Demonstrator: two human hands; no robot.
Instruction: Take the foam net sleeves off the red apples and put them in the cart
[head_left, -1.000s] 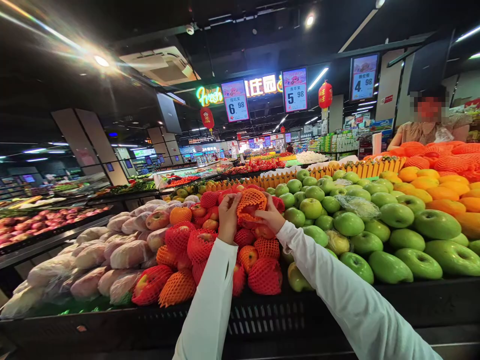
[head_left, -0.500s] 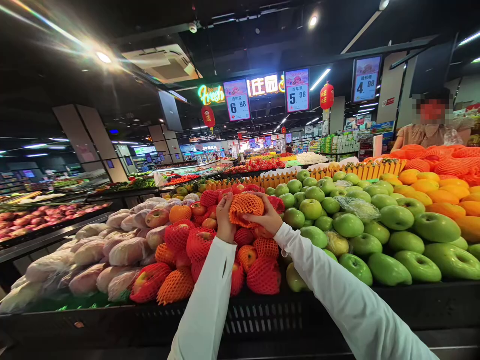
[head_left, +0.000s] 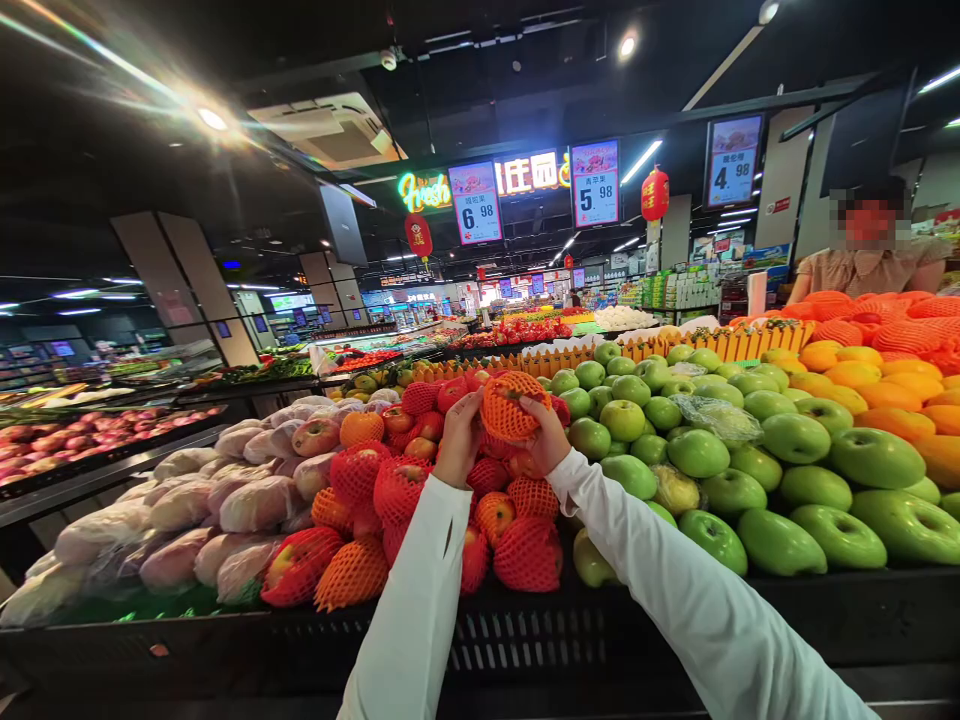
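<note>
Between my two hands is an apple in an orange foam net [head_left: 513, 405], raised over the pile of red apples. My left hand [head_left: 459, 440] pinches the netted apple from its left side. From the right, my right hand [head_left: 547, 436] grips the same apple, with fingers on the front of the net. Right below lie several red apples in red and orange foam nets [head_left: 528, 552], partly hidden by my hands and white sleeves. Another apple in an orange net [head_left: 352, 574] rests at the front edge of the pile.
Plastic-wrapped apples [head_left: 259, 502] lie to the left. Green apples [head_left: 697, 450] are heaped on the right, with oranges [head_left: 892, 390] beyond them. A black crate edge [head_left: 525, 640] runs along the front. A person [head_left: 870, 260] stands behind the display at the far right.
The netted apple has risen slightly and shifted right, turning in my hands. My right thumb no longer lies across its front, and my fingers have shifted on the net.
</note>
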